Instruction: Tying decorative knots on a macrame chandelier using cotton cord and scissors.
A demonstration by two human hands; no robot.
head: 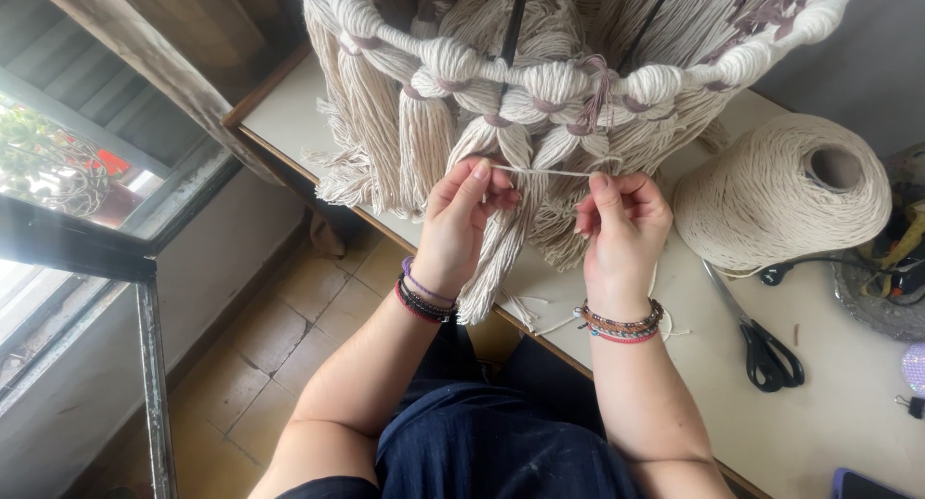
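Observation:
A cream macrame piece [540,85] with knotted tassels and purple wraps hangs on a ring above the white table [848,403]. My left hand [462,220] and my right hand [621,224] are raised side by side under its fringe. Between them they pinch a short cream cord [549,171], pulled taut and level just below a tassel. Both wrists wear beaded bracelets. The fringe hides part of my left fingers.
A big cone of cream cord [780,191] lies on the table to the right. Black-handled scissors [756,335] lie beside my right forearm. Cord scraps [540,316] litter the table edge. A window frame [87,249] and tiled floor [279,354] are at left.

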